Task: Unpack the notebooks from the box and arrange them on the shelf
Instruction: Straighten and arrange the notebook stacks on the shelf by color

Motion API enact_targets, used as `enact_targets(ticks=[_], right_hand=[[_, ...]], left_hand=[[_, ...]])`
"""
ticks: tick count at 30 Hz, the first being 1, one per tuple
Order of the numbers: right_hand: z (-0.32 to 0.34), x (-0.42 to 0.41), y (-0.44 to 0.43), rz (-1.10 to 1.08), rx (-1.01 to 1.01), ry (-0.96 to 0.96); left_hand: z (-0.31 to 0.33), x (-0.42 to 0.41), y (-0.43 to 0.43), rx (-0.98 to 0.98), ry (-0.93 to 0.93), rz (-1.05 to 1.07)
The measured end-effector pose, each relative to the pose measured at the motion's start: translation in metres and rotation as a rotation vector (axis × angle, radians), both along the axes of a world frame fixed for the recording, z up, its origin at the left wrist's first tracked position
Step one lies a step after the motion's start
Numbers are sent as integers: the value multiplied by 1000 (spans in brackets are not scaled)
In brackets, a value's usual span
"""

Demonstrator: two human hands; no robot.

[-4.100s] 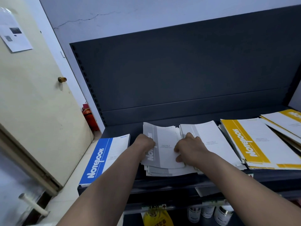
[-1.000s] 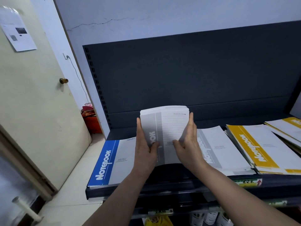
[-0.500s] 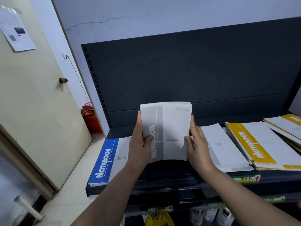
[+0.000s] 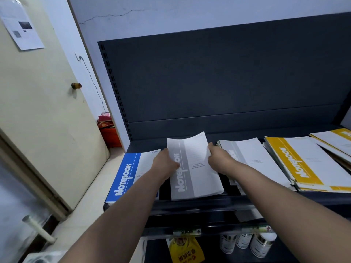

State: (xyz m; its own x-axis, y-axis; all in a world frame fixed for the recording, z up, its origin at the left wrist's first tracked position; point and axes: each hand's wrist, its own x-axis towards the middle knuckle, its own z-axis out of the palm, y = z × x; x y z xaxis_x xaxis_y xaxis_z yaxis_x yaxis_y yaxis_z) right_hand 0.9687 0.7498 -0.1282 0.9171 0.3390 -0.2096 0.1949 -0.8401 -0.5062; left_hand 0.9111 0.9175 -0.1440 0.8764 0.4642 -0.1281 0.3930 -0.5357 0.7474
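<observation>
Door [image 4: 38, 111]: a cream door is seen along the left of the frame, with a brass knob [image 4: 76, 85] and a printed sheet [image 4: 22, 29] stuck at the upper left.
Red items [image 4: 108, 130]: red and orange things are seen on the floor behind the left end of the shelf; what they are cannot be told.
Shelf [image 4: 199, 205]: a dark shelf with a dark back panel [image 4: 218, 82] fills the middle and right of the frame.
Blue notebook [image 4: 131, 173]: laid flat at the left end of the shelf, partly covered by the left forearm.
Left hand [image 4: 166, 164]: placed on the left edge of the grey notebook stack, thumb on the cover over the printed word; the fingers are closed on that edge, the other fingertips hidden beneath.
Grey notebook stack [image 4: 195, 168]: held between both hands at centre frame, its near edge resting on the shelf close to the front lip, its far end raised and the top cover curling upward.
Right hand [image 4: 218, 158]: pressed against the right edge of the same stack, near its far end; the fingers are wrapped on that edge, their tips hidden.
Second grey stack [image 4: 254, 158]: laid flat just right of the right hand.
Yellow notebooks [image 4: 303, 164]: laid flat further right, with another yellow stack [image 4: 334, 139] at the right edge.
Lower shelf: cans [image 4: 247, 243] and a yellow packet [image 4: 186, 251] are seen at the bottom of the frame.
</observation>
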Motion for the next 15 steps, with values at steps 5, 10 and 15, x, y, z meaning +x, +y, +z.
enact_targets(ticks=[5, 10, 15], right_hand=[[-12, -1, 1, 65, -163, -79], [-15, 0, 2, 62, -151, -103], [-26, -7, 0, 196, -279, -322]], left_hand=[[-7, 3, -4, 86, 24, -8], [-9, 0, -12, 248, 31, 11], [-15, -3, -21, 436, 10, -13]])
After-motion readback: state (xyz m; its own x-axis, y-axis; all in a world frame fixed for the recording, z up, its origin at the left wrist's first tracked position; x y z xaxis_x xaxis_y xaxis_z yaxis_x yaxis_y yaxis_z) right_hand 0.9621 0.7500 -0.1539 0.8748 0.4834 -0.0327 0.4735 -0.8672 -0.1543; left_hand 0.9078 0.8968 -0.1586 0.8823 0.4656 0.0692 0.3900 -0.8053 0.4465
